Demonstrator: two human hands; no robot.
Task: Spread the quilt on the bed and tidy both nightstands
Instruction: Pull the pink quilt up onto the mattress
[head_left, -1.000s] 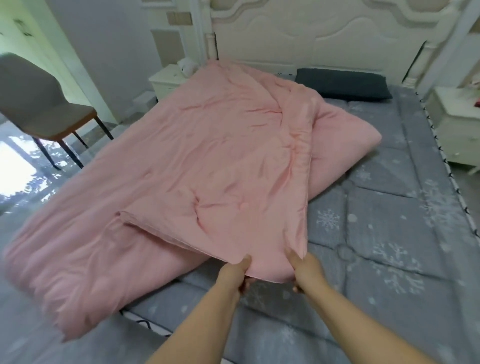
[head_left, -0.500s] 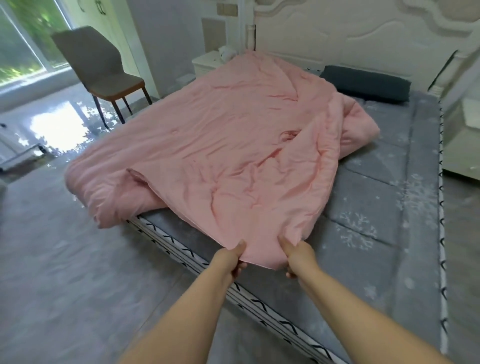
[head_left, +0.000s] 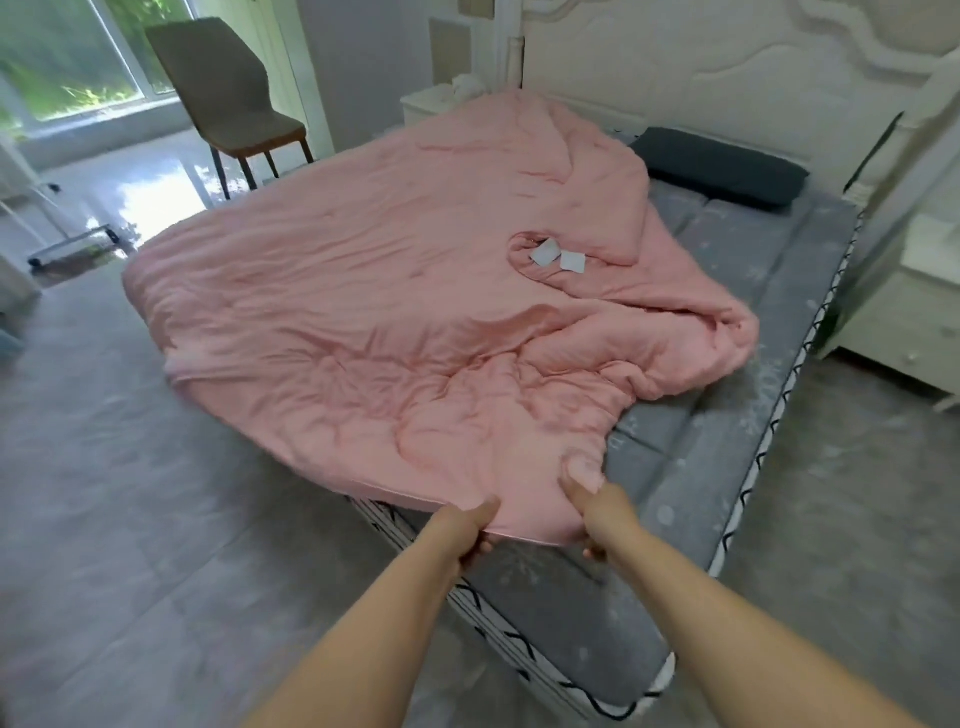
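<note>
A pink quilt (head_left: 363, 312) lies rumpled over the left and middle of the bed (head_left: 753, 374), whose grey snowflake sheet shows on the right. Its right part is folded back on itself, with two white tags (head_left: 558, 257) showing. My left hand (head_left: 465, 530) and my right hand (head_left: 595, 512) both pinch the quilt's near corner at the foot of the bed, thumbs on top. One white nightstand (head_left: 431, 104) stands at the far left of the headboard. The other nightstand (head_left: 914, 312) is at the right edge.
A dark grey pillow (head_left: 722, 169) lies against the white headboard (head_left: 701, 67). A brown chair (head_left: 228, 98) stands by the window at the back left. A low rack on wheels (head_left: 72, 247) sits on the shiny floor at left. Grey floor surrounds the bed's foot.
I have stepped back and pulled the quilt's corner toward the foot of the bed. The quilt now lies flatter and lower, and its white tags have come into view.
</note>
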